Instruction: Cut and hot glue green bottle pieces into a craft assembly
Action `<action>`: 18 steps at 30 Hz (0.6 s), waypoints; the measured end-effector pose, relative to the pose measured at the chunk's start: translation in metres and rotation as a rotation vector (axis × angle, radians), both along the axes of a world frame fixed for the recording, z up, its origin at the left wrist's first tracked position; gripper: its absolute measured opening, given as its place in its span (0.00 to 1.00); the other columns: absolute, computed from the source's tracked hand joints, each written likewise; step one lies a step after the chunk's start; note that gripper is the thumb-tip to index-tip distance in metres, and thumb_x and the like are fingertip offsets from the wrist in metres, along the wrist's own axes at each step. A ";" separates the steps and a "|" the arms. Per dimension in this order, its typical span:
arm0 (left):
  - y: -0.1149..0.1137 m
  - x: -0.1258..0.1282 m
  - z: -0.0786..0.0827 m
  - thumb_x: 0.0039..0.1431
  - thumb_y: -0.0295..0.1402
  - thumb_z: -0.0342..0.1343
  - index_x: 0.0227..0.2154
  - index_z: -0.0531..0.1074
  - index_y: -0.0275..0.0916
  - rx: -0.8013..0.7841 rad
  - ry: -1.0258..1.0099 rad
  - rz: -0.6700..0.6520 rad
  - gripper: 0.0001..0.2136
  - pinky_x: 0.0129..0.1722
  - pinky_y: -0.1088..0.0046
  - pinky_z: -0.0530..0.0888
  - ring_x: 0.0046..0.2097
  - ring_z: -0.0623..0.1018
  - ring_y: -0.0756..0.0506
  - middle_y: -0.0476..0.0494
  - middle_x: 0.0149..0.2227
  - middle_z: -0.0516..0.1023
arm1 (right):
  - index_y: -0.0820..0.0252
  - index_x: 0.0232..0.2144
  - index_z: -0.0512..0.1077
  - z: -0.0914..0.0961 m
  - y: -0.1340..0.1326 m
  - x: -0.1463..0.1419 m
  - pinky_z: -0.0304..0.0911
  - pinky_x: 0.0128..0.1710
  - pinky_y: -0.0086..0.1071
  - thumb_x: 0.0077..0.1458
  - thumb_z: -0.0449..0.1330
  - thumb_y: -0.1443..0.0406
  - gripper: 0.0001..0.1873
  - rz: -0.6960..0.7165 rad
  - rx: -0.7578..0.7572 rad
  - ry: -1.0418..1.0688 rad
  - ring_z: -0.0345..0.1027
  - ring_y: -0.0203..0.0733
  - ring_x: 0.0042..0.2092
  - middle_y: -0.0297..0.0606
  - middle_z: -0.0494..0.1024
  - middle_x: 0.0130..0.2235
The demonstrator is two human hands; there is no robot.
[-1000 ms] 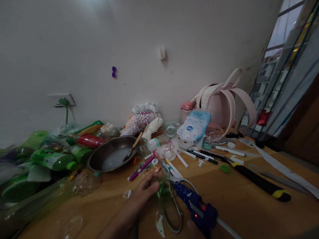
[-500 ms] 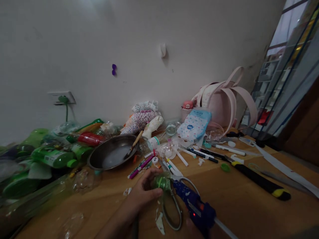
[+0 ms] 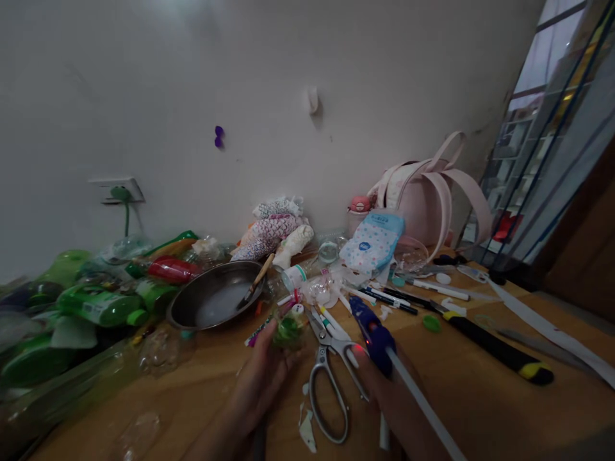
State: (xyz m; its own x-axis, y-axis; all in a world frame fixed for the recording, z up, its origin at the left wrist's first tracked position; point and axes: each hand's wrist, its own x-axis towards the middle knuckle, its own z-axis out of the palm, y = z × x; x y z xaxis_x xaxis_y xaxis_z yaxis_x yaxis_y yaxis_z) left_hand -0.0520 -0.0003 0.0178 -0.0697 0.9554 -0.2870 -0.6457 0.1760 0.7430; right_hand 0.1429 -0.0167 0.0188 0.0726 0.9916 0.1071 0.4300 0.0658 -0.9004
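My left hand (image 3: 269, 368) is closed around a small green clear-plastic bottle piece (image 3: 288, 330), somewhat blurred, held above the table near the middle. In my right hand (image 3: 384, 384) is a blue hot glue gun (image 3: 372, 330), its nozzle pointing away from me and a red light glowing on it. A long white glue stick (image 3: 423, 403) sticks out of its back end. Between my hands lie silver scissors (image 3: 324, 358) on the wood, blades pointing away. White scraps (image 3: 307, 432) rest near the scissors' handles.
A metal bowl (image 3: 180, 310) with a brush (image 3: 257, 280) stands behind my left hand. Green bottles (image 3: 103, 304) crowd the left. Several markers (image 3: 391, 299) lie farther back. A black-and-yellow utility knife (image 3: 494, 346) and green cap (image 3: 431, 323) lie right. A pink backpack (image 3: 423, 205) stands behind.
The glue gun has moved away from the green piece, up and right, with its nozzle turned forward. My left hand has shifted left and tilted the piece. The scissors are now more fully exposed.
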 end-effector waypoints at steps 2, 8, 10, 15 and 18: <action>0.001 -0.001 0.006 0.64 0.38 0.48 0.45 0.71 0.36 -0.062 -0.042 0.013 0.13 0.29 0.75 0.75 0.28 0.80 0.49 0.40 0.34 0.82 | 0.59 0.46 0.69 0.009 0.015 -0.003 0.68 0.40 0.37 0.56 0.52 0.54 0.20 0.055 -0.036 -0.060 0.75 0.49 0.41 0.43 0.80 0.40; 0.003 -0.007 0.008 0.65 0.46 0.42 0.46 0.71 0.33 -0.011 -0.223 -0.046 0.22 0.32 0.70 0.78 0.35 0.82 0.44 0.35 0.38 0.82 | 0.71 0.56 0.60 0.002 0.043 -0.023 0.63 0.50 0.48 0.56 0.47 0.58 0.30 0.105 0.137 -0.197 0.70 0.57 0.53 0.58 0.73 0.53; 0.002 -0.009 0.006 0.64 0.49 0.42 0.47 0.71 0.34 0.027 -0.214 -0.090 0.24 0.30 0.69 0.78 0.37 0.82 0.42 0.34 0.40 0.81 | 0.75 0.56 0.59 -0.007 0.048 -0.028 0.65 0.50 0.47 0.56 0.46 0.58 0.31 0.116 0.173 -0.192 0.70 0.56 0.53 0.62 0.72 0.54; -0.003 -0.010 0.005 0.59 0.54 0.48 0.49 0.70 0.40 -0.002 -0.040 -0.147 0.26 0.14 0.79 0.69 0.21 0.77 0.49 0.39 0.39 0.82 | 0.74 0.57 0.58 -0.020 0.048 -0.030 0.69 0.44 0.44 0.58 0.46 0.58 0.30 0.115 0.188 -0.213 0.74 0.54 0.49 0.61 0.74 0.52; -0.004 -0.009 0.007 0.56 0.55 0.50 0.51 0.70 0.43 0.012 0.073 -0.129 0.27 0.08 0.84 0.56 0.11 0.66 0.57 0.41 0.37 0.82 | 0.73 0.58 0.58 -0.019 0.045 -0.029 0.70 0.41 0.43 0.60 0.47 0.59 0.29 0.117 0.170 -0.279 0.75 0.55 0.47 0.62 0.73 0.53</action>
